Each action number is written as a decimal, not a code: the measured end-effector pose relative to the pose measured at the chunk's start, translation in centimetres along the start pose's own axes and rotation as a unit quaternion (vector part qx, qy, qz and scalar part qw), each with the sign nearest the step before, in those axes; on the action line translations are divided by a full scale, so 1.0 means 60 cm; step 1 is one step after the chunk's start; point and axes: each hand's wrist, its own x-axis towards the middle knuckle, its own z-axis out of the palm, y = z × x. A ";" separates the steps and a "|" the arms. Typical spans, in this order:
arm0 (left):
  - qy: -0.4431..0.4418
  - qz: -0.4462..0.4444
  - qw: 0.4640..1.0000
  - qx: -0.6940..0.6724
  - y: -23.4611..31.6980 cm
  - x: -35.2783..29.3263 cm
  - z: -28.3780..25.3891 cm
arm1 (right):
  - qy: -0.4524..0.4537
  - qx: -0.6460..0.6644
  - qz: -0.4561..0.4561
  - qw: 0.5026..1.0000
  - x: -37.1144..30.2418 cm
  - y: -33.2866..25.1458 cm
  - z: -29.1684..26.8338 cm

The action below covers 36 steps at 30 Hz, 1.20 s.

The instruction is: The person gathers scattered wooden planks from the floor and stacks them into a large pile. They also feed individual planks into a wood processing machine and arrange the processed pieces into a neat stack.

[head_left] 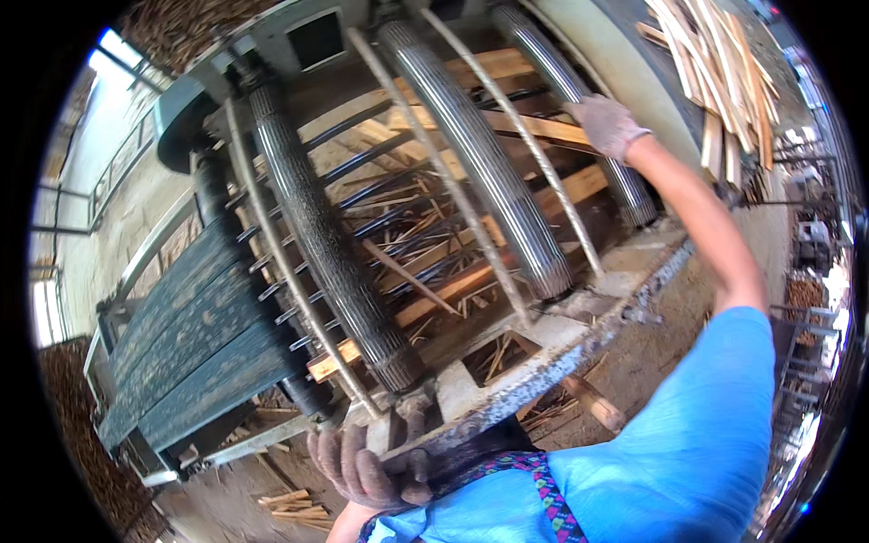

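My right hand (605,125), in a pale dusty glove, reaches across to the rightmost fluted metal roller (550,56). Its fingers bend over that roller; their tips are partly hidden. A wooden strip (534,128) passes below the rollers beside this hand. Low in the view, my left hand (367,472), in a soiled glove, has its fingers curled at the near rail of the machine frame (507,404). Between my hands lie a middle fluted roller (475,149) and a darker left one (317,217), with thin metal bars alongside. Wood pieces (421,276) lie beneath them.
Dark slats (195,330) slope off the machine's left side. A heap of long wood strips (711,68) lies at the upper right, and a smaller pile (294,509) on the floor at lower left. A round wooden piece (593,403) sticks out near my body.
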 end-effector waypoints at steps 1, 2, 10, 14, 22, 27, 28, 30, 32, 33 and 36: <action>-0.003 -0.010 1.000 0.007 0.005 0.009 -0.003 | -0.039 -0.008 0.003 0.999 0.007 -0.012 -0.008; -0.007 -0.020 1.000 0.014 0.012 0.016 -0.009 | -0.017 -0.016 -0.011 1.000 0.009 -0.014 -0.006; 0.016 -0.016 1.000 0.017 0.012 0.031 0.012 | -0.223 0.008 -0.215 0.951 0.023 -0.006 -0.007; 0.043 -0.012 0.999 0.006 0.011 0.024 0.016 | -0.012 0.089 0.188 0.978 -0.015 -0.009 -0.048; 0.000 -0.013 0.999 -0.040 0.005 0.019 0.002 | -0.064 0.049 0.049 0.996 0.006 0.040 0.040; 0.006 -0.006 0.999 -0.032 0.000 0.015 0.004 | -0.300 -0.066 0.018 0.952 0.034 0.001 0.042; 0.009 -0.006 0.999 -0.044 0.000 0.015 0.007 | -0.299 -0.123 -0.095 0.941 0.016 0.014 0.066; 0.012 -0.031 0.999 -0.038 0.003 0.006 0.007 | -0.386 0.156 -0.075 0.906 -0.007 -0.034 0.021; 0.028 -0.025 0.998 -0.041 0.001 0.002 0.016 | -0.415 0.284 0.102 0.858 -0.067 -0.075 -0.040; 0.036 -0.019 0.998 -0.045 -0.001 0.001 0.018 | -0.300 0.137 0.103 0.938 -0.063 -0.050 -0.015; 0.045 -0.003 0.998 -0.035 0.003 0.012 0.013 | 0.035 0.158 0.158 0.974 -0.085 0.003 -0.036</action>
